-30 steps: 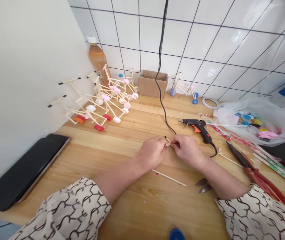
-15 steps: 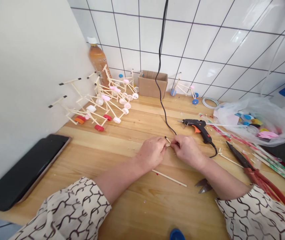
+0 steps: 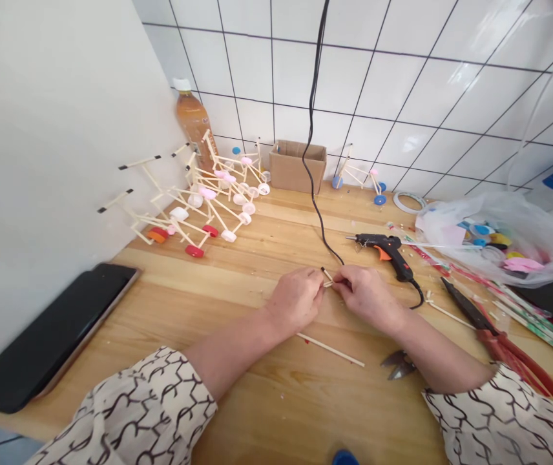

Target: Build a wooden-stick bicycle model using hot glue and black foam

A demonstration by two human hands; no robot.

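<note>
In the middle of the wooden table, my left hand (image 3: pixel 296 298) and my right hand (image 3: pixel 366 294) meet with fingers pinched. Between their fingertips are small pale sticks (image 3: pixel 327 283), one with a dark tip, mostly covered by the fingers. Both hands grip this piece; how the sticks join is hidden. A longer pale stick (image 3: pixel 334 349) lies on the table below my left hand. Just beyond my right hand rests a black hot glue gun (image 3: pixel 387 248) with an orange trigger. Partly under my right forearm is a pair of metal blades (image 3: pixel 399 365).
Several little stick-built carts (image 3: pixel 199 206) with bottle-cap wheels stand at left, before a drink bottle (image 3: pixel 194 123). A cardboard box (image 3: pixel 297 166) and another cart (image 3: pixel 358 174) are near the wall. Right: a plastic bag of caps (image 3: pixel 499 242), red-handled pliers (image 3: pixel 499 349). A phone (image 3: pixel 53 332) lies left.
The whole view has shifted slightly, so everything sits a little lower in the picture. Both hands keep the same pinch on the small sticks, with hardly any movement.
</note>
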